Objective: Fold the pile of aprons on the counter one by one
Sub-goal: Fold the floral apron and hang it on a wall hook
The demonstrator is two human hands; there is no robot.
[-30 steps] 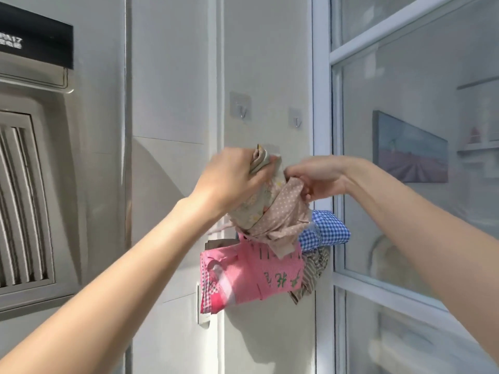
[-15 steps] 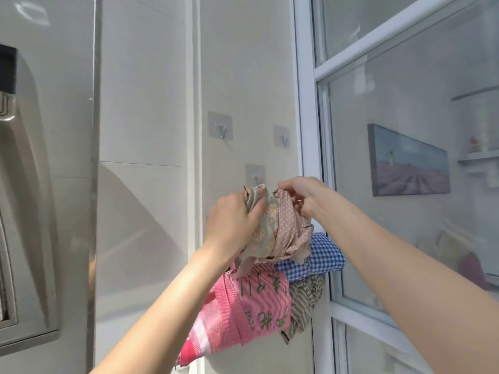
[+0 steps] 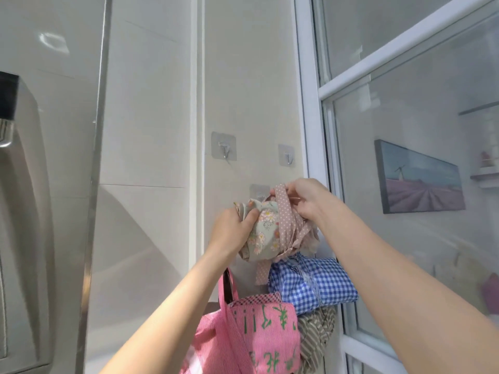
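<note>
A folded floral apron, wound with a pink dotted strap, is held up against the wall at a stick-on hook. My left hand grips the bundle from the left. My right hand pinches the dotted strap at the top, close to the hook. Below hang a blue gingham bundle, a pink striped apron with green writing, and a brown striped one.
Two bare stick-on hooks sit higher on the tiled wall. A white window frame stands just right of the hooks, with a painting behind the glass. A steel range hood fills the left.
Both hands have carried the floral bundle up to the lower hook. The camera has tilted upward, so the hanging aprons now sit lower in view.
</note>
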